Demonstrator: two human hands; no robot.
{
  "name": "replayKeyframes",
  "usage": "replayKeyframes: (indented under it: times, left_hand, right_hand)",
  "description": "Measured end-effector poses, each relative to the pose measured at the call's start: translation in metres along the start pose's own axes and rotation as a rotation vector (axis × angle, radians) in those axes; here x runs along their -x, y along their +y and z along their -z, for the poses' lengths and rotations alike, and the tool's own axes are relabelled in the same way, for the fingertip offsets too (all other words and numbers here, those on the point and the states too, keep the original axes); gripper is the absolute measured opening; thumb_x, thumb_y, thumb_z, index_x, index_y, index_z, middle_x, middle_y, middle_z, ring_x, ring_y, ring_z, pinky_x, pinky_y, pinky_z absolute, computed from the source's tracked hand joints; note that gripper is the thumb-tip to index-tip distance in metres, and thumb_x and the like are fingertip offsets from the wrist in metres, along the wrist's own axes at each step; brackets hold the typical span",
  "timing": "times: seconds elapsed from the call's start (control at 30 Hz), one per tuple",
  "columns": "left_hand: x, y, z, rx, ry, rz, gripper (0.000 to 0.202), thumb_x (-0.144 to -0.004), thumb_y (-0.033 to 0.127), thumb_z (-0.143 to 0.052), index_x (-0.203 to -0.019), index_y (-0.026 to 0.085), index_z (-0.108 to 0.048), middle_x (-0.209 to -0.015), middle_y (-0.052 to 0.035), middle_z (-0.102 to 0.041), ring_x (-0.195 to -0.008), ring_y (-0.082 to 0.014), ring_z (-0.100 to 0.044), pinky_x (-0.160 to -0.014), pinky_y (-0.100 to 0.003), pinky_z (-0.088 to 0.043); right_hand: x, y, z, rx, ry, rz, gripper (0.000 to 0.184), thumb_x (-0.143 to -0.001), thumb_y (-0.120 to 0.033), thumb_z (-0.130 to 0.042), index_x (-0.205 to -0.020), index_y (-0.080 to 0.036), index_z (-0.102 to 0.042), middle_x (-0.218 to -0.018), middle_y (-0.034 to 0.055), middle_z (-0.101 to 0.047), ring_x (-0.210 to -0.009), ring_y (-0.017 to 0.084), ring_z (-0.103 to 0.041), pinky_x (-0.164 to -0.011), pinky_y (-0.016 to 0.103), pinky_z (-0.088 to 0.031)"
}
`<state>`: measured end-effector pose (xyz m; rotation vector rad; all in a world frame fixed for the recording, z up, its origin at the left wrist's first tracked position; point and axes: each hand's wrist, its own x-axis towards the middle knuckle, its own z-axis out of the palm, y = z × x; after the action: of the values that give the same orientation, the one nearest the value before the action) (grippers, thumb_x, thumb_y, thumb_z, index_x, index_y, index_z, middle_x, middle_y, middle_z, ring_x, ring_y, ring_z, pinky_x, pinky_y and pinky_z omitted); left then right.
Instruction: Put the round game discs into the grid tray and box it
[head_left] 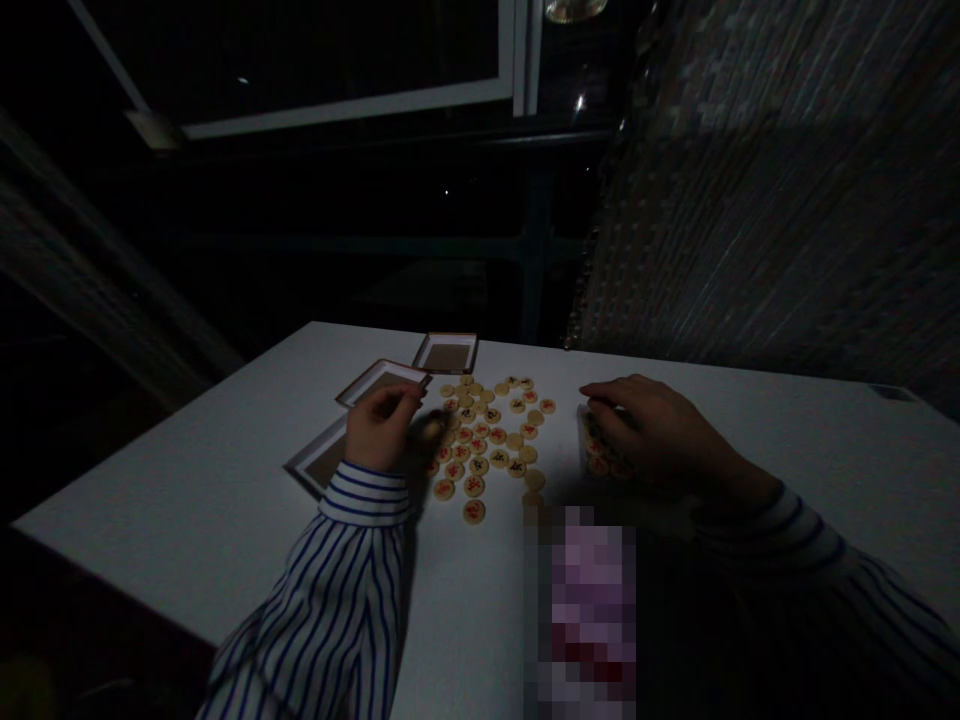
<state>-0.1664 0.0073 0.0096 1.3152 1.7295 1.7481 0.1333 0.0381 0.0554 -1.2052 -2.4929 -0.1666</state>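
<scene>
Round wooden Chinese chess pieces (478,465) lie loosely spread over the white table, some showing red or black characters and others blank side up. My left hand (379,425) is above the left edge of the spread, fingers curled and thumb against the index finger; what they hold, if anything, is hidden. A blurred round piece (432,430) appears just below its fingertips. My right hand (660,425) reaches over a small box (582,440) with several red-marked pieces inside. Its thumb and index tips come close together, and anything between them cannot be made out.
A shallow tray (307,462) lies under and beside my left wrist, another tray (360,388) behind that hand, and a third tray (471,352) near the far edge of the white table (187,470). A bead curtain (675,250) hangs beyond the right side. A pixelated patch covers the front.
</scene>
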Motion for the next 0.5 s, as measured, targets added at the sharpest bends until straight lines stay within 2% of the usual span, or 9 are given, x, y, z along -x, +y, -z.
replayKeyframes:
  times: [0.17, 0.33, 0.5]
  left_hand:
    - [0.0025, -0.0054, -0.0012, -0.062, 0.004, -0.005, 0.021, -0.067, 0.034, -0.058, -0.072, 0.014, -0.065, -0.075, -0.0046, -0.069, -0.074, -0.0180, -0.064, -0.074, -0.031, -0.051]
    - [0.0067, -0.0091, -0.0057, -0.127, -0.014, -0.020, 0.025, -0.067, 0.038, -0.057, -0.073, 0.015, -0.066, -0.070, -0.0039, -0.068, -0.067, -0.0168, -0.063, -0.065, -0.027, -0.050]
    - [0.0091, -0.0082, -0.0047, -0.169, 0.022, -0.033, 0.024, -0.069, 0.037, -0.057, -0.073, 0.015, -0.067, -0.070, -0.0032, -0.068, -0.069, -0.0165, -0.063, -0.068, -0.027, -0.049]
  right_hand:
    - [0.0010, -0.0019, -0.0020, -0.024, 0.016, -0.007, 0.036, -0.085, -0.025, -0.037, -0.111, -0.014, -0.059, -0.105, 0.0090, -0.065, -0.095, 0.021, -0.057, -0.083, 0.034, -0.044]
    - [0.0018, -0.0008, -0.0001, -0.071, 0.047, -0.039, 0.035, -0.086, -0.025, -0.036, -0.113, -0.016, -0.058, -0.107, 0.0076, -0.064, -0.096, 0.020, -0.057, -0.084, 0.034, -0.044]
    - [0.0019, -0.0010, 0.0046, -0.096, 0.054, -0.070, 0.036, -0.086, -0.023, -0.035, -0.112, -0.014, -0.058, -0.102, 0.0081, -0.065, -0.094, 0.020, -0.058, -0.083, 0.034, -0.044]
